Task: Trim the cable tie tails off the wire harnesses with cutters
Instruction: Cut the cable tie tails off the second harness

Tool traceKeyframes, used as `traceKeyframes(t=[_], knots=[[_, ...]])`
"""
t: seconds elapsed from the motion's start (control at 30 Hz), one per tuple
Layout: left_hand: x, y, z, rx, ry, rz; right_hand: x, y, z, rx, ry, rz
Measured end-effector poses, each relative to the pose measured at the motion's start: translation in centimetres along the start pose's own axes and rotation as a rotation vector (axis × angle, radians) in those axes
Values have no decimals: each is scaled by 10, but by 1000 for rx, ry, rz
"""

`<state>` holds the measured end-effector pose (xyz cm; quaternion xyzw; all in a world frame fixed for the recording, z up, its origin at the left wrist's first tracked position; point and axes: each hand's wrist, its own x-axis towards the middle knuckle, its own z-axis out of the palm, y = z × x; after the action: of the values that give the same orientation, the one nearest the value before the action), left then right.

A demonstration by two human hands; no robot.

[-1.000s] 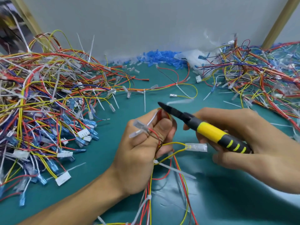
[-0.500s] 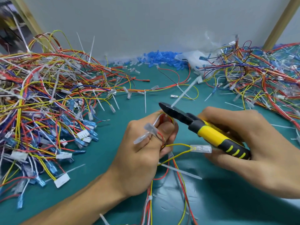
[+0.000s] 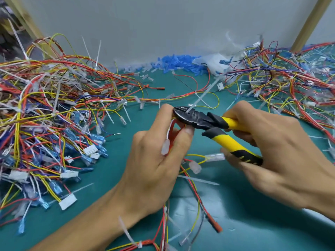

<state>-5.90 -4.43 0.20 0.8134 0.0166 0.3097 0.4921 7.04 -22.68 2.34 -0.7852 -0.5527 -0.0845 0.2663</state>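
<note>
Our right hand [image 3: 272, 151] gripped the cutters [image 3: 195, 120], and our left hand [image 3: 154, 160], touching the cutters' tip, was curled tight around the wire harness [image 3: 175, 127]. The white tie tail [image 3: 201, 96] seemed to sit between the cutters' blades, and its long side pointed up and away from us. We thought the right hand, the nearer one, only had to squeeze.

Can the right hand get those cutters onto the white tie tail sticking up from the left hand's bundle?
Probably yes: the cutters in the right hand sit with their jaws against the tie tail, and the left hand holds the harness up, away from the wire piles.
</note>
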Motion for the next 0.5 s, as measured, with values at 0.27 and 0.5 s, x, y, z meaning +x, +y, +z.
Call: traceKeyframes(t=[0.27,0.5], knots=[[-2,1,-1,102,-21,61,1,-4,6,151,7,8],[-5,-3,-1,-12,-70,104,0,2,4,105,-9,-52]])
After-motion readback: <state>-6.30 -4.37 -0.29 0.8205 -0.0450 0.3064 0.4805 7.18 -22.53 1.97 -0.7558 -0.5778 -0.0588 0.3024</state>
